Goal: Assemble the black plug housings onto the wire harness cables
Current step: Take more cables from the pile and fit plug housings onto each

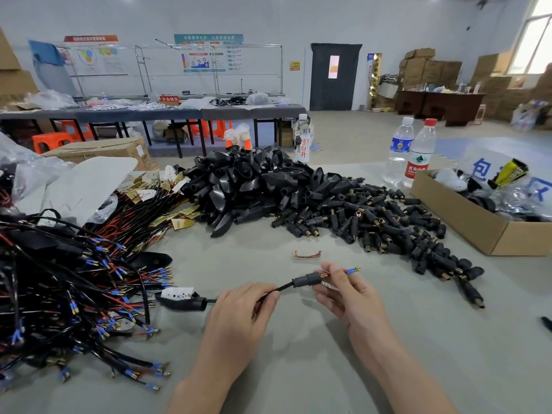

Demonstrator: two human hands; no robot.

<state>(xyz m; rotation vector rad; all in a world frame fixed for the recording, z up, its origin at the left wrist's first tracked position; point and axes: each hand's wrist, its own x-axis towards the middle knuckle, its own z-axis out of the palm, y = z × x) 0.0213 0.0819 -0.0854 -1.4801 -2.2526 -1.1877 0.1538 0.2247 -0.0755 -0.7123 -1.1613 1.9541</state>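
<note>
1. Carries everything on one grey table (298, 369).
2. Tangles wire harness cables (59, 294) at left.
3. Heaps black plug housings (373, 222) across the middle.
4. Stands a cardboard box (466, 225) at right, water bottles (419, 156) behind.
5. Shows a copper piece (307, 254) near the heap.

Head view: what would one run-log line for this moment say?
left hand: grips cable | right hand: pinches wires | housing: on cable, between hands
</note>
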